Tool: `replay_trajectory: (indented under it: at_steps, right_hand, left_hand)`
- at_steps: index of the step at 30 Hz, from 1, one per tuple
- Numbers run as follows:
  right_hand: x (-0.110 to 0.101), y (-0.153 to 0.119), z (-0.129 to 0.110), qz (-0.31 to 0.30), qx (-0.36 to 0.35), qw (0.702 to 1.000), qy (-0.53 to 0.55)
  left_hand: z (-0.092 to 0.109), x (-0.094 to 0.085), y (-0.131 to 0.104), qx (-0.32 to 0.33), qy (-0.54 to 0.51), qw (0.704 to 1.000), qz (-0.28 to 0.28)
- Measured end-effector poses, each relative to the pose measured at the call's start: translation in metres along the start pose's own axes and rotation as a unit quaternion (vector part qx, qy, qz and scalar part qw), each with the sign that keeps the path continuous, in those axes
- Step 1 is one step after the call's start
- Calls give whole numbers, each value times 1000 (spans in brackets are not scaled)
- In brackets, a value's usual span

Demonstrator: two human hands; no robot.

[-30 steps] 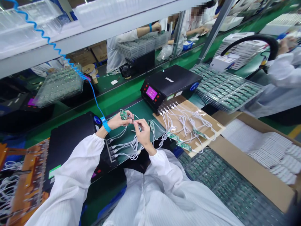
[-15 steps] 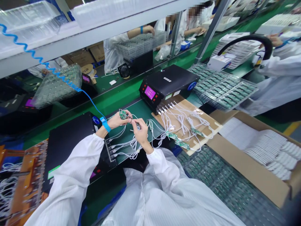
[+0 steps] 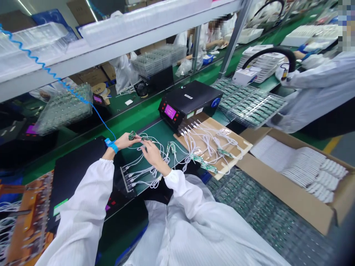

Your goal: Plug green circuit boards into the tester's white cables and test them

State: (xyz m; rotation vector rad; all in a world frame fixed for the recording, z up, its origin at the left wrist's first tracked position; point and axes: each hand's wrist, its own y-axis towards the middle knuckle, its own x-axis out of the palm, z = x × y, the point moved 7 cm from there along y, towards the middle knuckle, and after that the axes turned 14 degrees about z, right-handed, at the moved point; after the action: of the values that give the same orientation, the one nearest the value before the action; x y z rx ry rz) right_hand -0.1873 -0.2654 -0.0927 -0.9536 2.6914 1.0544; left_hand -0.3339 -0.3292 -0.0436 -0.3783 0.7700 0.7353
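Note:
My left hand pinches a small green circuit board above the green bench mat. A blue wrist strap sits on that wrist. Close beside it, my right hand has its fingers bent at a second green circuit board, which they partly cover; the exact grip is hard to see. White cables loop under and around both hands, plugged into the black unit at the left. Just right of my right hand, more circuit boards lie among the cables.
A black tester with a pink screen stands behind a cardboard sheet bearing cables and boards. Trays of boards lie beyond. An open carton holds white pieces at the right. A shelf crosses above; a co-worker's sleeve is at right.
The view has shifted slightly. My hands have moved a little apart, the right fingers loosening from their pinch. The left hand's board has tilted, and a second board now shows at my right fingers.

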Motion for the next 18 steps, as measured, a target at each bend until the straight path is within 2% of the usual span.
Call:
replay_trajectory:
  at_steps: [3,6,8,10,13,16,18]
  right_hand:
    - [-20,-15,15,-9,1,998,-68]
    - [-60,-32,57,23,98,976,-192]
    - [-77,-41,80,18,135,964,-229]
    - [-80,-47,93,3,138,966,-219]
    - [-76,-51,95,8,129,972,-198]
    - [-70,-51,81,35,97,978,-184]
    - [-59,-51,64,12,44,984,-170]
  left_hand:
    - [-9,-3,7,6,69,997,25]
    - [-16,1,12,-4,110,994,25]
    - [-21,6,15,-20,121,992,4]
    - [-24,10,17,-29,126,992,-8]
    - [-26,10,16,-28,146,989,-1]
    - [-33,5,14,-66,138,988,27]
    - [-36,2,14,-91,70,992,55]
